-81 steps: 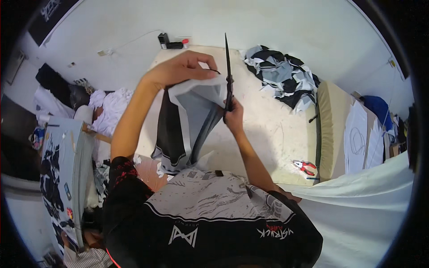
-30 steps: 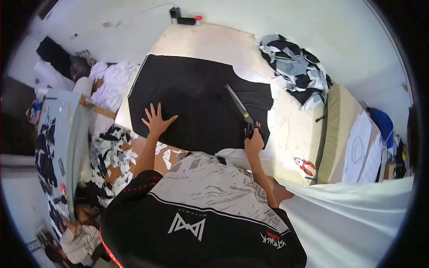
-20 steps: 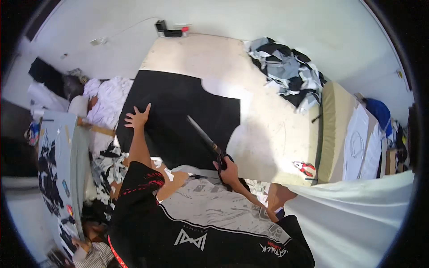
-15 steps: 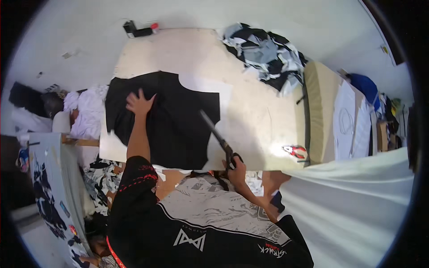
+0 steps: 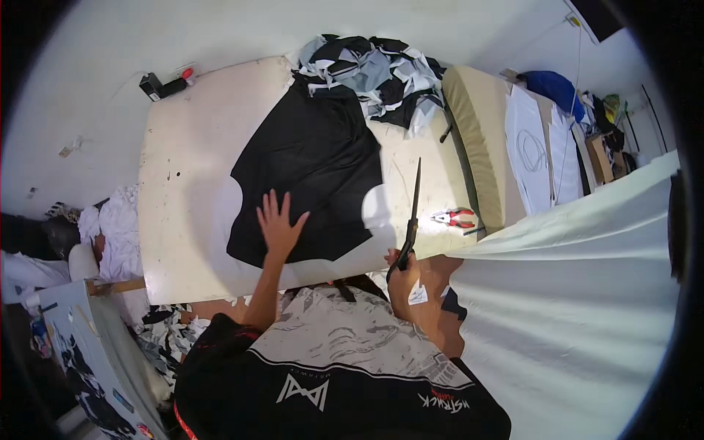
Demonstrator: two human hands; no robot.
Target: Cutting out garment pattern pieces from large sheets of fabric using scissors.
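The right hand (image 5: 402, 275) was clenched around the handles of black scissors (image 5: 413, 224), their blades together and pointing away from the body, over the near edge of the table; the left hand (image 5: 279, 229) gripped nothing, its palm down and fingers spread on the black cloth (image 5: 315, 158); that cloth lay across the middle of the pale table (image 5: 183, 213), somewhat creased, its far end up against a heap of black, grey and white scraps (image 5: 374, 70); right of the scissors lay red-handled pliers (image 5: 455, 218), near a beige cushion (image 5: 477, 139) with white sheets (image 5: 526, 150) beyond it; a black box (image 5: 152, 86) stood at the far left corner; a white curtain (image 5: 572, 315) hung at the right.
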